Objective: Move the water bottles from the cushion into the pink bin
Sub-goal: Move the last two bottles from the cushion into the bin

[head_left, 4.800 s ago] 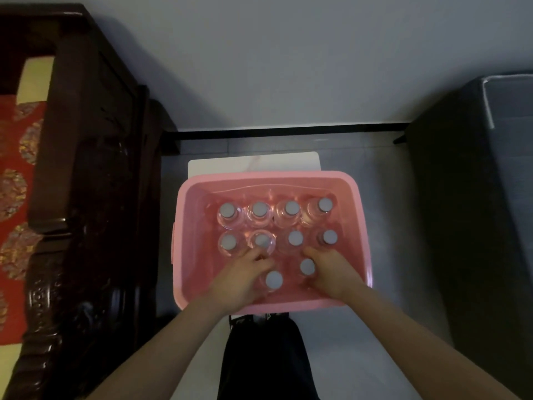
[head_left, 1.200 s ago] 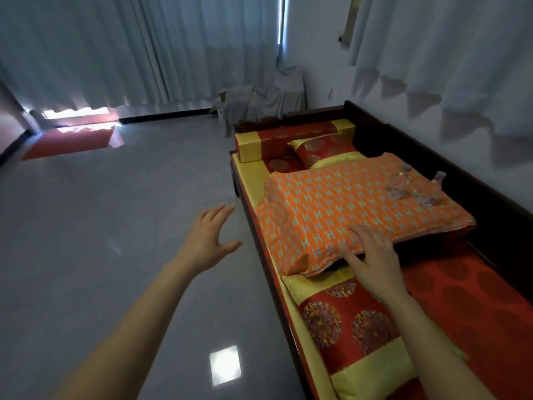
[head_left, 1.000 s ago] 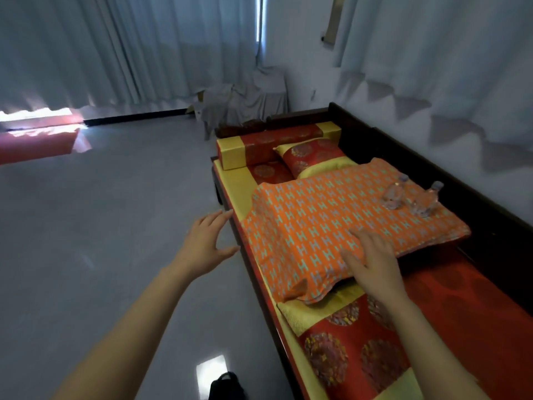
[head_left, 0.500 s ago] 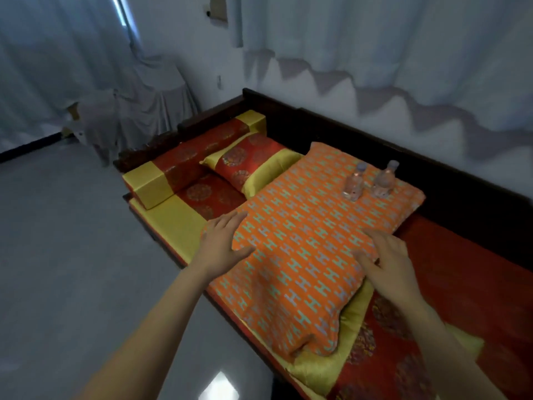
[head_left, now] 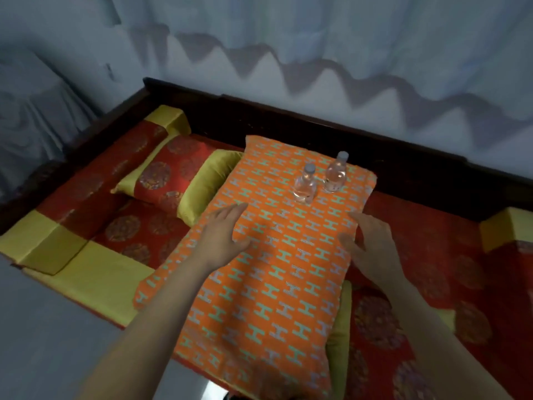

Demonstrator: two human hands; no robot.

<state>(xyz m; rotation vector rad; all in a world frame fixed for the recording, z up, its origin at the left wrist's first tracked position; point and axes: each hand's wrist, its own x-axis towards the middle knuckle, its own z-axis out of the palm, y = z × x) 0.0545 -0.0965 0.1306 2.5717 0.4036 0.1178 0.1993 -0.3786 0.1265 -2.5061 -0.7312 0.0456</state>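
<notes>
Two clear water bottles with grey caps stand upright near the far end of an orange patterned cushion (head_left: 277, 272): the left bottle (head_left: 305, 186) and the right bottle (head_left: 335, 174). My left hand (head_left: 223, 233) hovers over the cushion's left side, fingers straight, short of the left bottle. My right hand (head_left: 372, 245) is over the cushion's right edge, fingers relaxed and spread, below the right bottle. Both hands hold nothing. The pink bin is out of view.
The cushion lies on a dark wooden daybed (head_left: 317, 111) with red and yellow upholstery. A red and yellow pillow (head_left: 176, 180) lies to the left. A yellow bolster end (head_left: 507, 229) sits at the right. White curtains (head_left: 317, 30) hang behind; grey floor (head_left: 43, 342) lies at the lower left.
The view turned from the pink bin to the daybed and came closer. Both empty hands moved forward over the orange cushion toward the two bottles.
</notes>
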